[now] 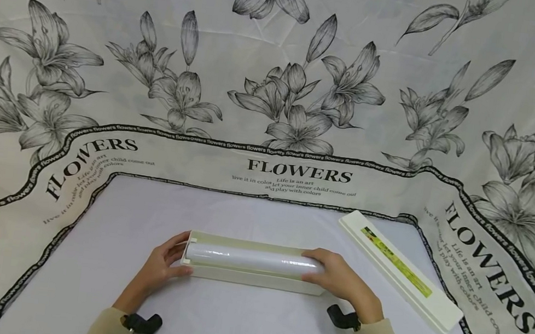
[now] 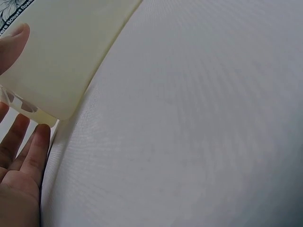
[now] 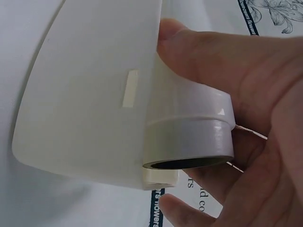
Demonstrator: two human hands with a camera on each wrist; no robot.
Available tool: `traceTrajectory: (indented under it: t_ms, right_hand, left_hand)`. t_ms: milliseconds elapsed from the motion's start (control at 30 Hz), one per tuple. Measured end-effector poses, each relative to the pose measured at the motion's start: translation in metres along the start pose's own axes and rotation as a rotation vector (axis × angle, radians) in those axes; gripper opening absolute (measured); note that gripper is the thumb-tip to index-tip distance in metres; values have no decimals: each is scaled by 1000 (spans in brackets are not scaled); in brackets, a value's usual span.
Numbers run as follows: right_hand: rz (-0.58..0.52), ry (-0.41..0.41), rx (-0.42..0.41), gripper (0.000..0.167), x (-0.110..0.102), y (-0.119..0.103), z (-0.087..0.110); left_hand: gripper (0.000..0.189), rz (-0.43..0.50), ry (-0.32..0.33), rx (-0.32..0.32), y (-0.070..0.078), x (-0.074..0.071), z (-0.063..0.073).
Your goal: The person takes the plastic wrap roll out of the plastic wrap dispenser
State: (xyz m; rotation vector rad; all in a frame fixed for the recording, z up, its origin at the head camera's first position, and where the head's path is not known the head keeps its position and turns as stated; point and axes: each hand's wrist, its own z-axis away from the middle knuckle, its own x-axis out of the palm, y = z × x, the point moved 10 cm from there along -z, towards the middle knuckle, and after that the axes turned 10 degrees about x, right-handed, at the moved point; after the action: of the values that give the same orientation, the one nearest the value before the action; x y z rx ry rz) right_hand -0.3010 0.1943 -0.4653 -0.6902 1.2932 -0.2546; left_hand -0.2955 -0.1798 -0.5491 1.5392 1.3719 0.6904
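A cream cling film dispenser box (image 1: 254,279) lies lengthwise on the white cloth, its top off. Inside it sits a shiny roll of cling film (image 1: 247,257). My left hand (image 1: 164,257) holds the box's left end, thumb at the front wall and fingers around the end. In the left wrist view the thumb (image 2: 14,45) lies over the pale box wall (image 2: 71,52). My right hand (image 1: 336,276) grips the roll's right end between thumb and fingers. The right wrist view shows the roll's open core end (image 3: 189,163) sticking up past the box's edge.
The long white lid (image 1: 403,276) with a yellow-green label lies slanted at the right, across the cloth's black-banded border. Beyond the white area (image 1: 249,325), the flower-printed cloth (image 1: 300,93) rises at the back.
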Motion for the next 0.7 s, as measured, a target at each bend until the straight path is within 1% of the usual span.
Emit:
traceTrajectory:
  t_ms: [267, 467, 600, 700]
  right_hand:
    - [34, 26, -28, 51, -5, -7, 1]
    - [23, 5, -19, 52, -5, -8, 3]
    - [19, -7, -2, 52, -5, -8, 4]
    - [20, -15, -4, 50, -5, -8, 4]
  left_hand:
    - [88, 14, 7, -3, 0, 0, 0]
    - [88, 24, 12, -15, 1, 0, 0]
    - [88, 29, 9, -9, 1, 0, 0]
    - [88, 42, 4, -8, 1, 1, 0]
